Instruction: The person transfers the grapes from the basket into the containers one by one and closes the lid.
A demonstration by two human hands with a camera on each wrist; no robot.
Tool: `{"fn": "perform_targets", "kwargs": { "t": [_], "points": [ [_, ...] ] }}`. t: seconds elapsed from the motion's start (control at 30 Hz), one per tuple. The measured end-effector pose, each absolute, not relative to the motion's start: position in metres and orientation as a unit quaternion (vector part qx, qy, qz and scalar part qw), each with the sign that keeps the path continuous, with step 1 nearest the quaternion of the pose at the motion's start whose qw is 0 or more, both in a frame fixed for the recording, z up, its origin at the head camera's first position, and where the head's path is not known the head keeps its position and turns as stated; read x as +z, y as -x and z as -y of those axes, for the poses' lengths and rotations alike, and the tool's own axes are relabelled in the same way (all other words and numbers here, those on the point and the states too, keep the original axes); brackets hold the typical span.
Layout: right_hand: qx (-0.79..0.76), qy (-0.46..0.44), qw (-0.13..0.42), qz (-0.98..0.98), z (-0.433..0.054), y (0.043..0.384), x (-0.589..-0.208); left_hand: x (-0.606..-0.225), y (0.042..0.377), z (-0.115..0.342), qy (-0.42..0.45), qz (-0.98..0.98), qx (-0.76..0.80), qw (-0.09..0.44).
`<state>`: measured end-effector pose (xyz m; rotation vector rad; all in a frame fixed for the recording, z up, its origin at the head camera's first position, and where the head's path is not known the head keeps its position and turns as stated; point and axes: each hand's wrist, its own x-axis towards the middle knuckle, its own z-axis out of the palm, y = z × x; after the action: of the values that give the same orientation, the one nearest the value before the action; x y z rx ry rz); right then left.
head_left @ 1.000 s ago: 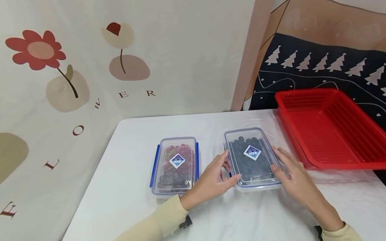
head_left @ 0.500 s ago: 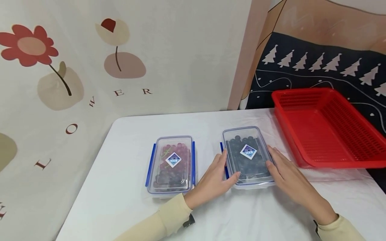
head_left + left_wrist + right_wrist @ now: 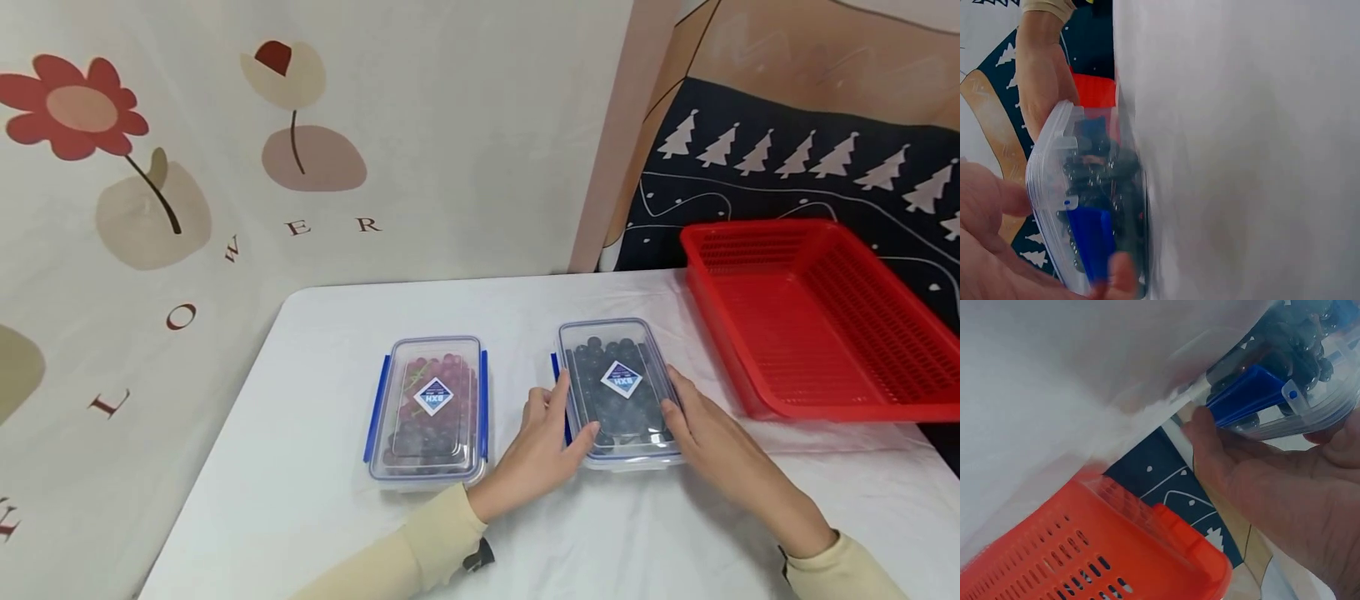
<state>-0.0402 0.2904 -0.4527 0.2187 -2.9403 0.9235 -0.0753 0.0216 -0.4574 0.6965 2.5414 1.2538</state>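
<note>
A clear food container (image 3: 618, 392) of dark grapes, lidded and with a diamond-shaped label, lies on the table between both hands. My left hand (image 3: 536, 454) holds its left side, thumb on the lid's edge and fingers along the blue side clip (image 3: 1092, 240). That clip slants out from the wall in the left wrist view. On the opposite side my right hand (image 3: 723, 454) grips the container, thumb at the lid's edge; a fingertip meets another blue clip (image 3: 1247, 397) in the right wrist view. Left of the hands sits a second lidded container (image 3: 429, 408) with red and dark grapes.
A red plastic basket (image 3: 817, 333) with slotted walls stands at the right of the white-covered table (image 3: 315, 500). A flower-printed curtain (image 3: 465, 150) hangs behind and to the left, and a dark tree-patterned cloth (image 3: 757, 196) is behind the basket.
The blue clip on the held container's left side shows more than a second ago. My left fingers have shifted along that side, while my right hand keeps its grip.
</note>
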Motion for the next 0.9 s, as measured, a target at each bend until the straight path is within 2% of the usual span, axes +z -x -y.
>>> {"fn": "perform_targets", "kwargs": {
  "t": [0.17,0.4,0.5,0.63,0.9],
  "points": [
    [0.377,-0.048,-0.019,0.925,-0.291,0.048,-0.453,-0.460,0.073,-0.021,-0.199,-0.840,0.484,0.143],
    [0.430,-0.004,-0.065,0.900,-0.298,0.054,-0.452,-0.459,0.074,-0.020,-0.167,-0.824,0.521,0.145],
    [0.422,0.010,-0.071,0.904,-0.298,0.053,-0.451,-0.460,0.073,-0.023,-0.163,-0.825,0.526,0.127],
    [0.408,0.002,-0.046,0.912,-0.294,0.050,-0.452,-0.461,0.074,-0.027,-0.184,-0.831,0.516,0.096],
    [0.344,-0.016,0.031,0.938,-0.287,0.050,-0.450,-0.460,0.073,-0.029,-0.202,-0.859,0.464,0.081]
  ]
}}
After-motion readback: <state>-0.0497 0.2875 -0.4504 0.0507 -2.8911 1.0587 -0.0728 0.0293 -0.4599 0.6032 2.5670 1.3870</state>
